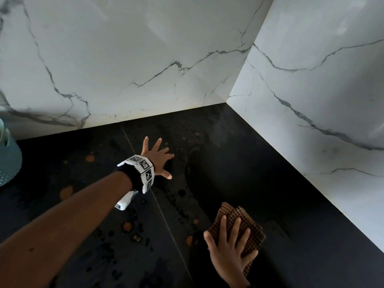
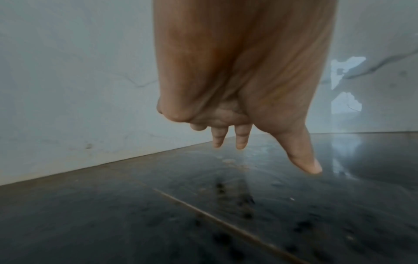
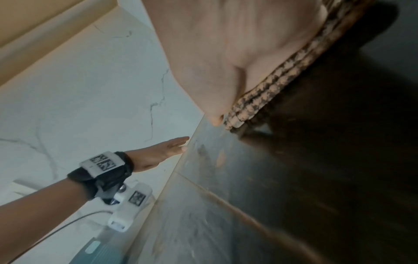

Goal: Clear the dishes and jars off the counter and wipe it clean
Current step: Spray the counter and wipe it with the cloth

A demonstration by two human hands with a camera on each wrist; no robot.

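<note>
Lower right of the head view: right hand (image 1: 228,252) flat, fingers straight, pressing a folded brown checked cloth (image 1: 245,227) onto the black glossy stone table (image 1: 280,183). Left hand (image 1: 156,157) spread wide, empty, at frame centre. No dishes or jars visible; clearing likely done. Orange spots (image 1: 90,158) remain left and centre; wiping unfinished. White marble walls (image 1: 145,59) close top and right; leftward room runs to a teal basket (image 1: 8,159).

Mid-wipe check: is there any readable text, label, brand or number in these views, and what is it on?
No readable words or numbers in any view.
Wrist band on the left hand: black-and-white square code markers only, no letters.
Wrist camera housing: one similar marker, blurred.
Checked cloth, black counter, marble wall: no text.
</note>
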